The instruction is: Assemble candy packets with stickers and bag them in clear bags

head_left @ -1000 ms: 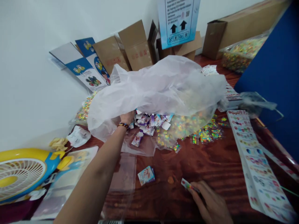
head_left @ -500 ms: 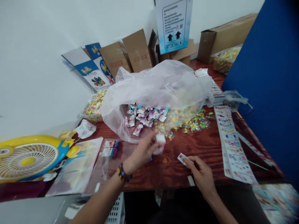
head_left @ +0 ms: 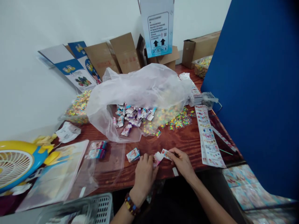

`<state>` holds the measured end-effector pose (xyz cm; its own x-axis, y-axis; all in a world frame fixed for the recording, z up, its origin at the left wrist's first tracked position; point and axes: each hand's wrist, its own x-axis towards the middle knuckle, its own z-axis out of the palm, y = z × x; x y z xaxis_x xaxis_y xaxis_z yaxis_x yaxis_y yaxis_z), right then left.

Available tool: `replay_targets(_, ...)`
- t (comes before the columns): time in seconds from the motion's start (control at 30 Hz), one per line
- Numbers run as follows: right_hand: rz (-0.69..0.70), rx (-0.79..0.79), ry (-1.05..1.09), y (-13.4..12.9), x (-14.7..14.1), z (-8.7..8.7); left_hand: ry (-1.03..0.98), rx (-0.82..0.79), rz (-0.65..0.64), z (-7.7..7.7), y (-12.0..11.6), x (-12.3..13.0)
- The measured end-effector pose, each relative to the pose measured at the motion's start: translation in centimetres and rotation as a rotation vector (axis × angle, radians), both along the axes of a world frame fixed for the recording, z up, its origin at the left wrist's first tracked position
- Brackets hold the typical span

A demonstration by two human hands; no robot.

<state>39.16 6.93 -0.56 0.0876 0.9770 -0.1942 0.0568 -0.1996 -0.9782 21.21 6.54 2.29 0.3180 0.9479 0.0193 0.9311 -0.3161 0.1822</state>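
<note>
My left hand, with a beaded bracelet at the wrist, grips a small pink and white box whose white flap stands up. From the right, my right hand pinches a small printed card at the box's open end; whether the card's tip is inside I cannot tell. Beside my left fingers lies a small blue printed box. Beyond the hands, several purple and white little boxes and shiny colourful sachets lie heaped by a large translucent plastic bag.
Long printed strips lie at the right, near a blue panel. Two small box stacks rest on clear plastic at the left. A yellow and blue fan stands further left, and a grey basket sits below the table edge.
My left hand has come down and back from the heap with the small box, meeting my right hand and its card. The view has shifted to the right.
</note>
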Motion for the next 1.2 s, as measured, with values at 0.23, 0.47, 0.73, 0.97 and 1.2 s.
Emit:
replay_targets(0.23,0.113,0.05,-0.108,0.4,-0.5,1.1,-0.249,-0.028,-0.075,-0.6,-0.5,-0.9)
replay_targets(0.47,0.393,0.096,-0.391,1.4,0.6,3.3,-0.354,0.008,-0.23,-0.5,-0.7,-1.1)
replay_targets(0.73,0.544,0.016,-0.285,2.1,0.5,4.8,-0.412,0.012,-0.209,0.3,-0.3,-1.8)
replay_targets(0.97,0.61,0.021,-0.276,2.2,1.1,4.2,-0.377,0.03,-0.298,0.5,-0.7,-1.7)
replay_targets(1.2,0.379,-0.142,-0.004,2.0,-0.3,3.7,-0.412,0.045,-0.265,0.0,-0.8,-1.8)
